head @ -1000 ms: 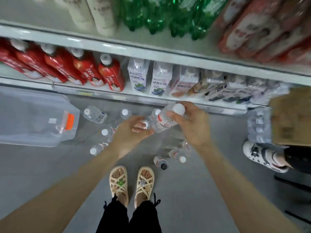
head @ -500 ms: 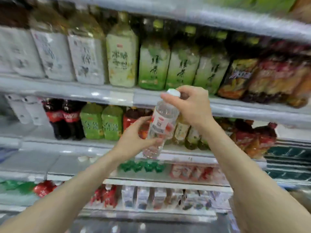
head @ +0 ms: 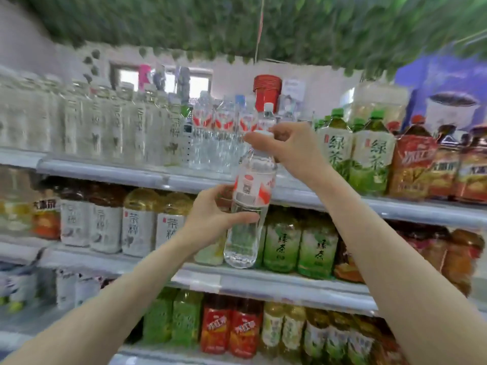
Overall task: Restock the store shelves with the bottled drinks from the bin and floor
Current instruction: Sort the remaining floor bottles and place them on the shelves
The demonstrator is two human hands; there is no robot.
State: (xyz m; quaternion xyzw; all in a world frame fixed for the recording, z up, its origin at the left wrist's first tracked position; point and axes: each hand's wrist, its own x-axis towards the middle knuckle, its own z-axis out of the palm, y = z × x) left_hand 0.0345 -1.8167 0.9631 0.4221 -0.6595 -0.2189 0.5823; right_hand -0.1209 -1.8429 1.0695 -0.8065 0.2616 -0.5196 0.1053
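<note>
both hands on the bottle [head: 247, 206], upright in front of the shelves [head: 158, 177]. right hand [head: 292, 148] pinches the cap [head: 259, 134] between thumb and fingertips; left hand [head: 210, 217] wraps the middle, thumb across, just under the label. background blurry, probably more water bottles [head: 224, 133] beyond the right fingers.

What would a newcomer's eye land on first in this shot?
A clear water bottle with a red-and-white label, held nearly upright mid-frame in front of the shelves. The left hand grips its body and the right hand pinches its white cap. Behind it, on the top shelf, stands a row of matching water bottles, with green tea bottles to their right.
</note>
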